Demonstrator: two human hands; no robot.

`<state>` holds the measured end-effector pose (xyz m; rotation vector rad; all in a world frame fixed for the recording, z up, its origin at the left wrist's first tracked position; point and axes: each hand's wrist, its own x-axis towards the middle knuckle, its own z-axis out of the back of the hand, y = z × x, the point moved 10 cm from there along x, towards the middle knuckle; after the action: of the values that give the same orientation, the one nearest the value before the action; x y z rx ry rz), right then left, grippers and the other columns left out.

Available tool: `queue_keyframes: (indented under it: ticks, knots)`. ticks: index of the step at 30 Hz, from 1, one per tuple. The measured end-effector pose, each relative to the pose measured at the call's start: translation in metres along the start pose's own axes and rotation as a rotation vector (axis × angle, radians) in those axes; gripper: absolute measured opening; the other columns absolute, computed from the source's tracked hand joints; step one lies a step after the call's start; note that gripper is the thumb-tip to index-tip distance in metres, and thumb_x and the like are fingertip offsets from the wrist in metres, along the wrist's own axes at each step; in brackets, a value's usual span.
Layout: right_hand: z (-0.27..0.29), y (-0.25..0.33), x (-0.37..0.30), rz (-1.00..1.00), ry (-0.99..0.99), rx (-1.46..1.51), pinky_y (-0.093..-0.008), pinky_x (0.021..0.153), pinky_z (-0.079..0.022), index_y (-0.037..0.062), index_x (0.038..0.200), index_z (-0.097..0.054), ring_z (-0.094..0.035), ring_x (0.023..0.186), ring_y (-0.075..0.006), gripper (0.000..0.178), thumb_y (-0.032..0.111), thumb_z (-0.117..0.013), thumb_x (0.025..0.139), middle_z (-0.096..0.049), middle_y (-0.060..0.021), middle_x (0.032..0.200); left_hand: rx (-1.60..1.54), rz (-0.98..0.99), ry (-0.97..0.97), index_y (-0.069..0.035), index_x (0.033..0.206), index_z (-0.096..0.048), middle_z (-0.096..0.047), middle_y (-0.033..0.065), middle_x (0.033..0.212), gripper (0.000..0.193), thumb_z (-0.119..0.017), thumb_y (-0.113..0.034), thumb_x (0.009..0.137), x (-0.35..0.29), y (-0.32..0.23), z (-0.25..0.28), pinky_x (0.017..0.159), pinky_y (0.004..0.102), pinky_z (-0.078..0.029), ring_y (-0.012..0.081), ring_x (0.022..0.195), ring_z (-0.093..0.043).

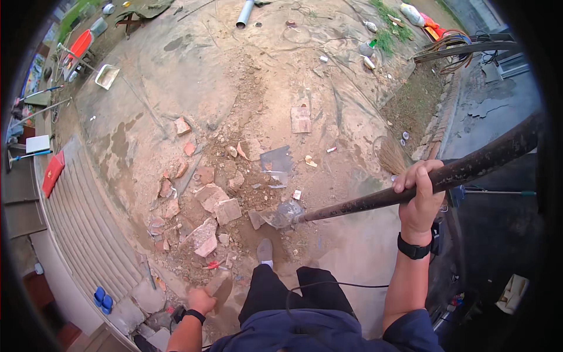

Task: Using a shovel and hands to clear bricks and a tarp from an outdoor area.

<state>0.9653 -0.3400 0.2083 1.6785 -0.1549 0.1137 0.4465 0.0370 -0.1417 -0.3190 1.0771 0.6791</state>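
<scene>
My right hand (420, 196) grips the long dark handle of a shovel (375, 199). The handle slants from the upper right down to a metal blade (282, 214) resting on the dirt among rubble. My left hand (201, 300) hangs low at my left side with the fingers curled; whether it holds anything cannot be told. Both wrists wear black bands. Broken brick and tile pieces (206, 217) lie in a loose pile left of the blade. My shoe (265, 251) stands just below the blade.
A straw broom (390, 155) lies right of the rubble. A grey pipe (244, 13) and a white tray (107, 76) sit far off. A ribbed ramp (82, 217) with a red board (53, 173) runs along the left. Hoses (454, 44) coil at upper right.
</scene>
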Motion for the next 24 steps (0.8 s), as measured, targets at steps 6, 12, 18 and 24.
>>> queue_keyframes:
  ticks: [6, 12, 18, 24]
  knots:
    - [0.051, 0.125, 0.052, 0.167, -0.012, 0.023, -0.0287, 0.054, -0.045, 0.0068, 0.092, -0.044, -0.047, 0.054, -0.0142, 0.011, 0.014, -0.052, 0.094, -0.044, -0.0039, 0.067, -0.102, 0.124, -0.038, 0.004, 0.086, -0.067, -0.067, 0.0253, 0.091, 0.041, -0.074, -0.027, 0.061, -0.098, -0.006, 0.029, 0.082, 0.0407, -0.053, 0.0360, 0.090, -0.066]
    - [0.154, 0.118, 0.086, 0.172, -0.195, -0.020, -0.0287, 0.054, -0.046, 0.0050, 0.093, -0.047, -0.050, 0.056, -0.0136, 0.008, 0.008, -0.053, 0.091, -0.046, -0.0036, 0.067, -0.236, 0.209, -0.259, 0.004, 0.083, -0.068, -0.068, 0.0242, 0.085, 0.043, -0.080, -0.030, 0.059, -0.136, -0.051, 0.075, 0.079, 0.0398, -0.054, 0.0368, 0.085, -0.067]
    - [0.217, 0.064, 0.123, 0.154, -0.228, -0.180, -0.0274, 0.056, -0.048, 0.0037, 0.093, -0.049, -0.052, 0.057, -0.0116, 0.006, 0.006, -0.054, 0.090, -0.050, -0.0039, 0.070, -0.562, 0.238, -0.371, 0.006, 0.083, -0.067, -0.068, 0.0244, 0.086, 0.046, -0.080, -0.031, 0.059, -0.140, -0.114, 0.126, 0.077, 0.0419, -0.053, 0.0372, 0.083, -0.067]
    - [0.191, 0.025, 0.200, 0.047, -0.133, -0.398, -0.0244, 0.052, -0.046, 0.0023, 0.091, -0.052, -0.053, 0.055, -0.0094, 0.009, 0.006, -0.060, 0.088, -0.053, -0.0024, 0.069, -0.454, 0.204, -0.382, 0.007, 0.093, -0.065, -0.067, 0.0246, 0.091, 0.054, -0.080, -0.033, 0.058, -0.106, -0.195, 0.216, 0.081, 0.0391, -0.052, 0.0352, 0.087, -0.067]
